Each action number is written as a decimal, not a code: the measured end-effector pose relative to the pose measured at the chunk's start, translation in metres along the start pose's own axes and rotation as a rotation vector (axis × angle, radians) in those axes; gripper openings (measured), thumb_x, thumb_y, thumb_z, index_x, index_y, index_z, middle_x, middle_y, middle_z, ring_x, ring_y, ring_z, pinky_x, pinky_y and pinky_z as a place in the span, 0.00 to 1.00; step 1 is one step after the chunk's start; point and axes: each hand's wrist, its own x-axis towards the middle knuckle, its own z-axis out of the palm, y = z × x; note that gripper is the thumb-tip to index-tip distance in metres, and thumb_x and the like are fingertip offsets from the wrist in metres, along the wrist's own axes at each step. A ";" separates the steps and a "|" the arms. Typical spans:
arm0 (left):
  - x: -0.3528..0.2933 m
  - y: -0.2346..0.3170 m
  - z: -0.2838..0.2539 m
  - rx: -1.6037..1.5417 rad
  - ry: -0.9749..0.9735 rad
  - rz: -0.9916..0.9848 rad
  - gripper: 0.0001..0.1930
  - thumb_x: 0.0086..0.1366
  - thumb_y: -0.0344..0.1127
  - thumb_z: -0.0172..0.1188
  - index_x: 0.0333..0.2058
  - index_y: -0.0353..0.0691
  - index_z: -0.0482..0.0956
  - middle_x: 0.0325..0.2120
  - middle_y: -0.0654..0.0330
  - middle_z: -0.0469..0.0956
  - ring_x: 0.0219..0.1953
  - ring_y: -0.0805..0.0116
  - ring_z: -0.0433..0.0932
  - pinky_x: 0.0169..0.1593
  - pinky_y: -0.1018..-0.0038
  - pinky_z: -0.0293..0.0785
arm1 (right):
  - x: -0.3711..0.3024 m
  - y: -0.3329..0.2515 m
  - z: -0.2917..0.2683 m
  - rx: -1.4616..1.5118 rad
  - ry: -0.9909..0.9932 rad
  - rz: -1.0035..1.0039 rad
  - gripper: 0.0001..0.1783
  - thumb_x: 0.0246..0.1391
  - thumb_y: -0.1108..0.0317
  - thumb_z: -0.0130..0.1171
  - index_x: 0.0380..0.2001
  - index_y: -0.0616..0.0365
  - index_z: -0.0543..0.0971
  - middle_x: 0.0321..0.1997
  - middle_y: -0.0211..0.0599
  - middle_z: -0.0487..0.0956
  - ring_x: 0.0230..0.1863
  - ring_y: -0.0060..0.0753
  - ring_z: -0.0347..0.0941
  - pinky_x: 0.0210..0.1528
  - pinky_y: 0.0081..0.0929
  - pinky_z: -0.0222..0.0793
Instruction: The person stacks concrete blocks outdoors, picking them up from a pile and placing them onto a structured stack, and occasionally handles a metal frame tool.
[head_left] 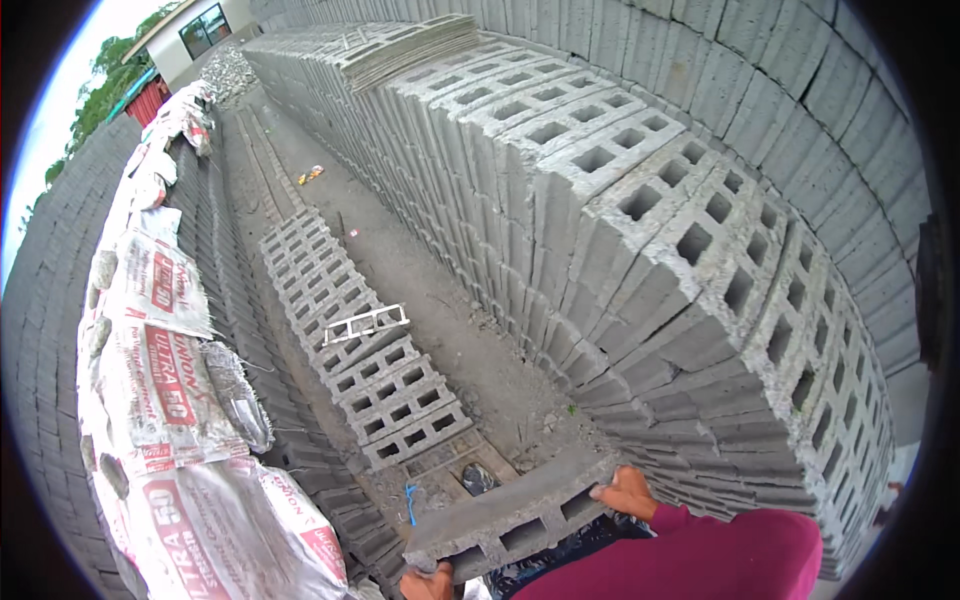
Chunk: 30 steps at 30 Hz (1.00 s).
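Grey, rectangular, hollow concrete block (515,505) spans the bare left hand (428,583) and bare right hand (628,492), each gripping an end; if either hold loosens, it could tip, or scrape the tall grey concrete-block stack (640,375) right of the grip.

Left hand (428,583) cut off by lower edge, distant yellow litter (312,174) too small to identify

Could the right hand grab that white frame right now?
Probably not: the right hand is gripping one end of a concrete block, and the white frame lies farther ahead on the row of blocks.
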 end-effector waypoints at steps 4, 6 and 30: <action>-0.072 0.004 -0.014 0.015 0.041 -0.249 0.14 0.59 0.40 0.59 0.39 0.36 0.82 0.36 0.41 0.81 0.37 0.46 0.78 0.43 0.56 0.72 | -0.039 0.000 -0.060 -0.063 -0.090 0.030 0.27 0.34 0.49 0.71 0.22 0.69 0.81 0.25 0.57 0.81 0.31 0.55 0.81 0.36 0.45 0.74; -0.119 0.000 -0.031 -0.043 0.075 0.553 0.22 0.53 0.45 0.62 0.37 0.29 0.81 0.33 0.42 0.82 0.34 0.49 0.80 0.40 0.57 0.73 | -0.053 0.015 -0.080 -0.052 -0.022 -0.056 0.26 0.34 0.50 0.70 0.20 0.67 0.81 0.23 0.57 0.80 0.29 0.56 0.80 0.35 0.45 0.74; -0.246 -0.093 -0.130 -0.044 0.108 0.712 0.34 0.48 0.52 0.71 0.36 0.19 0.77 0.31 0.35 0.80 0.34 0.44 0.76 0.42 0.52 0.70 | -0.304 0.105 -0.094 0.142 0.287 -0.259 0.27 0.35 0.50 0.64 0.15 0.71 0.77 0.16 0.59 0.74 0.22 0.60 0.76 0.29 0.49 0.71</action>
